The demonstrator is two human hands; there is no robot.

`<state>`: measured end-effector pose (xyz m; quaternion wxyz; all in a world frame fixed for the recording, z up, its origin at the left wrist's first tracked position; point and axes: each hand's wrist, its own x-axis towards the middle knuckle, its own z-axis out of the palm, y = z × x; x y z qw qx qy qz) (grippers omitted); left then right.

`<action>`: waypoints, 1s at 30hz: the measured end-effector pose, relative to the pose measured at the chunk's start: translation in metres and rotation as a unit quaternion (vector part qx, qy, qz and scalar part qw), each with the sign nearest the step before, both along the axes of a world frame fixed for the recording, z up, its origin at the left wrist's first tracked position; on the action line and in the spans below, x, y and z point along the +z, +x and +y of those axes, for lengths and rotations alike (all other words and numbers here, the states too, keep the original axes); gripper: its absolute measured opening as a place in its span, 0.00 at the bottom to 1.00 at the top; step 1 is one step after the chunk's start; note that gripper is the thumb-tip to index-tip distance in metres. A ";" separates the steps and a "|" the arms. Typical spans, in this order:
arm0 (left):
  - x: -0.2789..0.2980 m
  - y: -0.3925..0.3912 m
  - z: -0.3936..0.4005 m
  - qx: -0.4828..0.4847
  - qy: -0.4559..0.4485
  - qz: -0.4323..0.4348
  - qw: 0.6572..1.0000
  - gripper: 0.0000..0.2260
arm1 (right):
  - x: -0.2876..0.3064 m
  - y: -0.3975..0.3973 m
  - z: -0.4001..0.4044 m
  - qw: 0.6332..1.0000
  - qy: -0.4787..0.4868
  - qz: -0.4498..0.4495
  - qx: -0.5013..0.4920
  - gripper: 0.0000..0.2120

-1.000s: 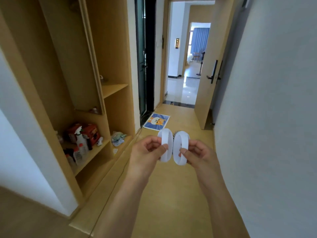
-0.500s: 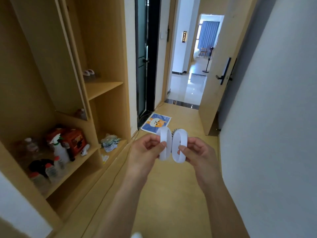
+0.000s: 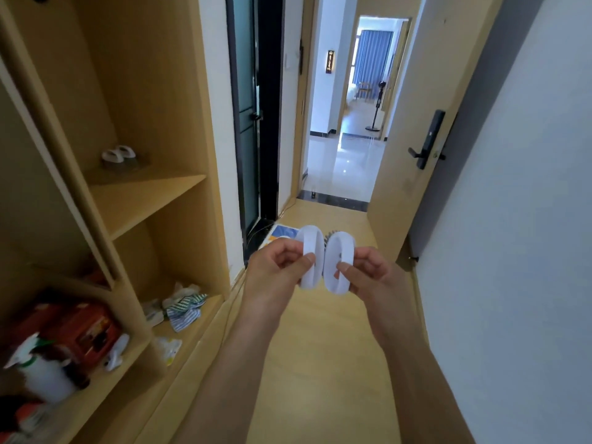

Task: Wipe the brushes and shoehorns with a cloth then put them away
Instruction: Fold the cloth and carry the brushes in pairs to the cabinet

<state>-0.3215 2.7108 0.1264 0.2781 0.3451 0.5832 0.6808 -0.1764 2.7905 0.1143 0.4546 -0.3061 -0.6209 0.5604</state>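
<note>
A: We hold two white oval brushes at chest height over the hallway floor. Our left hand (image 3: 275,274) pinches the left brush (image 3: 310,256) with thumb over its near rim and curled fingers (image 3: 290,257) behind; our right hand (image 3: 373,277) grips the right brush (image 3: 339,262) the same way.

B: Their bristle faces turn toward each other, and dark bristles show in the gap just above our thumbs. The backs face outward against our fingers.

A: No cloth sits in either hand. The nearest fabric we see is the striped cloth (image 3: 184,307) on the lower cabinet shelf (image 3: 205,318), down and left of our left fingers.

B: Then we judge the step in hand is either carrying the pair for wiping or putting them away. To do it well, we should keep both pinches firm on the rims, keep the bristles from meshing, and free one hand before reaching for the cloth.

A: Counting: two brushes in our hands, no shoehorn visible. One pair of small pale shoes (image 3: 119,155) stands on the upper shelf (image 3: 141,193), well above and left of our fingers.

B: One white spray bottle (image 3: 41,373) and one red box (image 3: 81,331) sit low at left.
</note>
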 end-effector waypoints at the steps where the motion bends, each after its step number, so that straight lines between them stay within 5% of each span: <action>1: -0.002 -0.011 0.012 0.001 -0.004 0.002 1.000 0.03 | -0.003 -0.012 0.013 1.000 -0.006 0.001 0.004 0.09; 20: -0.015 -0.246 0.224 0.240 -0.035 0.047 0.969 0.06 | -0.013 -0.305 0.280 0.972 -0.012 -0.002 0.236 0.13; 30: -0.031 -0.354 0.261 0.370 -0.074 0.020 0.926 0.07 | -0.024 -0.450 0.335 0.941 -0.001 -0.037 0.337 0.11</action>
